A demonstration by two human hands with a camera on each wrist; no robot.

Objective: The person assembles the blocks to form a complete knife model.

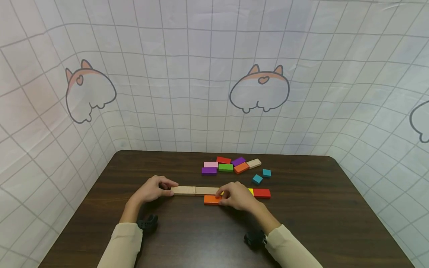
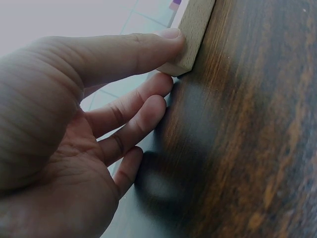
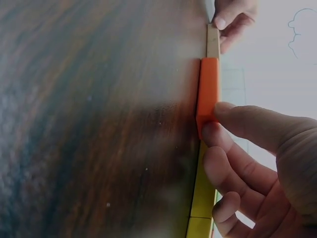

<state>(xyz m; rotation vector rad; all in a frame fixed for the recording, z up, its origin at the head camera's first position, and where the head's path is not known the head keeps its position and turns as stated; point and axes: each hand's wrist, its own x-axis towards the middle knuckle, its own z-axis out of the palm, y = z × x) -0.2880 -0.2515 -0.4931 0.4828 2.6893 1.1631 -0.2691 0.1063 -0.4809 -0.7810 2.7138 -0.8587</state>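
A row of flat blocks lies across the table: two plain wooden blocks end to end on the left, then yellow blocks, then a red block. With thumb and finger, my left hand pinches the row's left end, at the outer wooden block. An orange block lies against the near side of the row, in front of the second wooden block. My right hand pinches its right end between thumb and index finger; the other fingers are by the yellow blocks, partly hiding them in the head view.
Behind the row sits a loose group of blocks: pink, purple, green, red, another orange and plain wood. Two small blue blocks lie right of them. A patterned curtain surrounds the dark table.
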